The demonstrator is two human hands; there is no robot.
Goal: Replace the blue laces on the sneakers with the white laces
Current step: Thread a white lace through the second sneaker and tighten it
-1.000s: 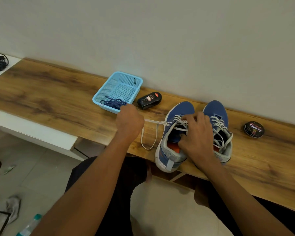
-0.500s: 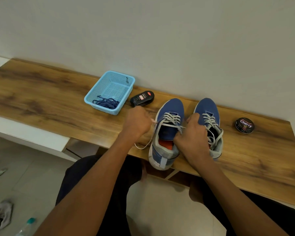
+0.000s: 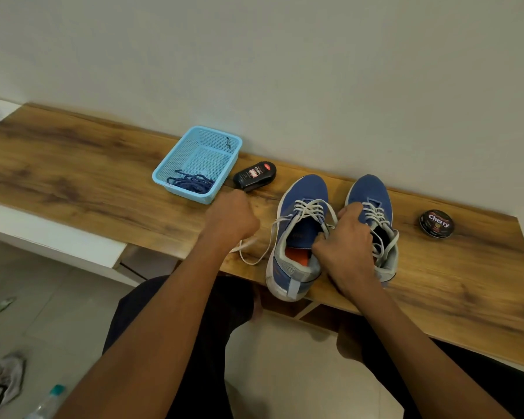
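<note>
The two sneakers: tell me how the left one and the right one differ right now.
The left sneaker has one white lace end trailing loose over the bench to the left hand; the right sneaker shows no trailing end. The right hand lies across both, hiding more of the right sneaker. The left sneaker's orange insole shows. Both are blue, white-laced, toes toward the wall.

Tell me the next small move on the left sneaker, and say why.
Probably draw the white lace taut with the left hand. That hand grips the lace end, yet a slack loop sags on the wooden bench beside the left sneaker, while the right hand grips at its collar. The blue laces already lie in the basket.
</note>
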